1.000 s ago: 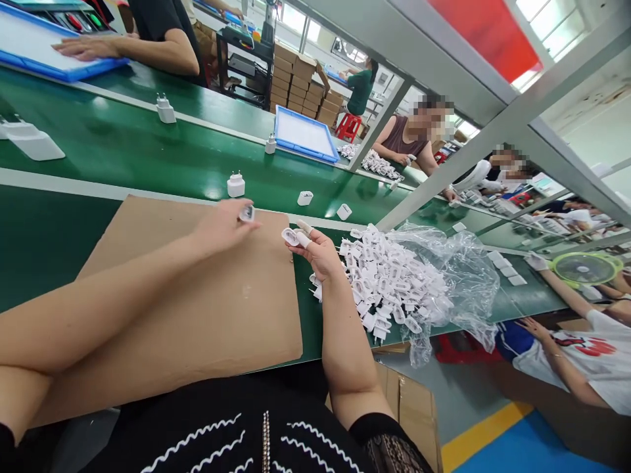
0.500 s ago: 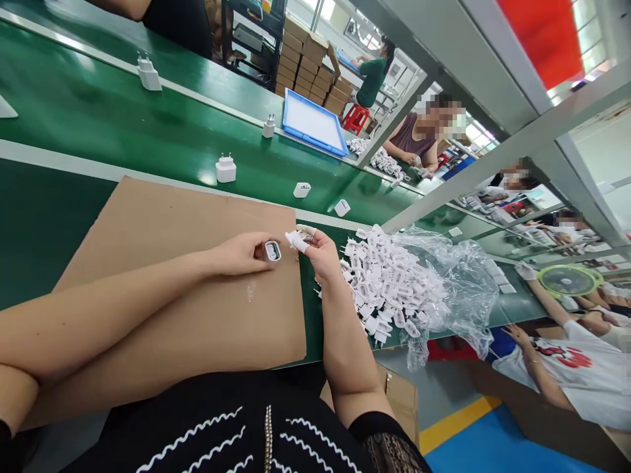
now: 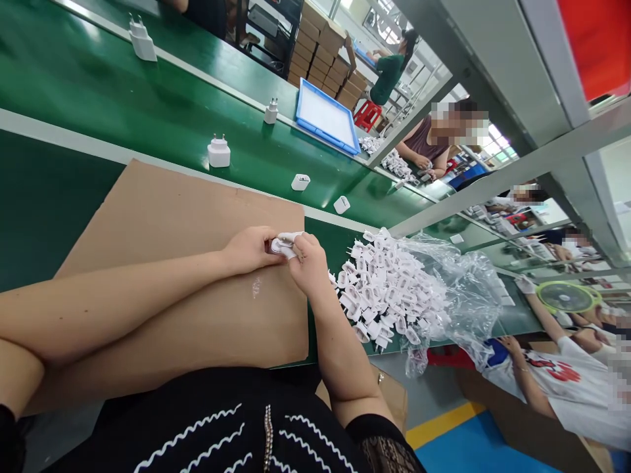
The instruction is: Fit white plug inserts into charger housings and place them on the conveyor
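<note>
My left hand point(image 3: 250, 249) is closed around a white charger housing point(image 3: 277, 247) just above the right part of a cardboard sheet. My right hand point(image 3: 309, 263), with white covers on some fingertips, meets it from the right. Those fingers are closed on a small white charger plug cap against the housing's end; the fingers hide most of this piece. Beside my right forearm lies a large heap of white plug caps point(image 3: 394, 289), partly on a clear plastic bag point(image 3: 468, 289).
The cardboard sheet point(image 3: 197, 210) covers the bench before me. Beyond it, a green conveyor belt point(image 3: 172, 125) carries several white chargers, one a two-pin charger point(image 3: 219, 152). A blue tray point(image 3: 328, 118) lies past the belt. A metal frame post point(image 3: 419, 121) rises at right; co-workers sit further along.
My right hand has moved left to the housing in my left hand, and the two hands now touch at it. Before, they were apart and the housing's open end showed.
</note>
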A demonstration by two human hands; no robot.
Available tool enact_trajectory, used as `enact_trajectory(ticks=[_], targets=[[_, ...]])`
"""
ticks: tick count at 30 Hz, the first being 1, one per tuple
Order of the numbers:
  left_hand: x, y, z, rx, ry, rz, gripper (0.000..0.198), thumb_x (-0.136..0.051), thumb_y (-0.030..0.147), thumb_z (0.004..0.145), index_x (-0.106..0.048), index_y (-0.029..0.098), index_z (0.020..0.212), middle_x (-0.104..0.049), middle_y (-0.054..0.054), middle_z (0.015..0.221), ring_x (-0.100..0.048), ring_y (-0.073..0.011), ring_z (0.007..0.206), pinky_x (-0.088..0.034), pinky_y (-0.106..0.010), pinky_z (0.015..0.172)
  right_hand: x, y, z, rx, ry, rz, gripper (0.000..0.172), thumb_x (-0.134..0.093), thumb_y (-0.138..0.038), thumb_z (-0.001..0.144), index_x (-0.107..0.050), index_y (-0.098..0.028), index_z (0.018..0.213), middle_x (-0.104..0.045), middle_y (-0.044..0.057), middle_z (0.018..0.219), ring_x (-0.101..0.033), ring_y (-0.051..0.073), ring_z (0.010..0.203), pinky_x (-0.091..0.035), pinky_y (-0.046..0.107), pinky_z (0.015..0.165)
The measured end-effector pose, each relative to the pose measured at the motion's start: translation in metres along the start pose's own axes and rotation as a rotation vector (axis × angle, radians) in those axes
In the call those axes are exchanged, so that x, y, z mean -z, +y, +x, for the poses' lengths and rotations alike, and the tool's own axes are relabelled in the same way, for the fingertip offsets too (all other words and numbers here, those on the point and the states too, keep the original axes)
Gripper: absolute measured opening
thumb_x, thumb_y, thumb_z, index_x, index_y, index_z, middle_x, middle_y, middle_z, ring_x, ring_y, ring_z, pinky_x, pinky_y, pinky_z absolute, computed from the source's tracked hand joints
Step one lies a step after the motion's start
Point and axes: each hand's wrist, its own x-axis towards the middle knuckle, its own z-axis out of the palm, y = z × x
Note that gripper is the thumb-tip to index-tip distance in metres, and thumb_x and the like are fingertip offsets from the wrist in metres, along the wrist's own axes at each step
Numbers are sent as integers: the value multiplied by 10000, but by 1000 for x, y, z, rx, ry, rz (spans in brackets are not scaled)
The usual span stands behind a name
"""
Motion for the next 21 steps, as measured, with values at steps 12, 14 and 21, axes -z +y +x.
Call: enact_trajectory(ticks=[12,14,21], targets=[[-12,-2,-12,-209,96,527,360,-557,493,979,-633,170,1117,-683,-119,1127,-643,-296,1051,-477,-359,763,8,-19,11,-50,-66,-228,287,-458,28,702,-576,-225,771,-588,6,801,-553,187,787,-383,276,670],[-13,-2,-14,-215,107,577,397,-557,502,979,-629,157,1160,-670,-139,1189,-631,-315,1105,-486,-375,795,4,-17,9,-93,-43,-193,292,-477,19,718,-606,-231,796,-620,5,830,-579,191,810,-413,279,693],[10,-7,8,-100,118,342,386,-559,588,934,-677,224,990,-688,-54,1005,-651,-228,847,-470,-321,705,32,0,-10,-155,-56,64,767,-728,-262,834,-398,-298,1526,-621,72,1359,-622,254,1192,-479,409,1025]])
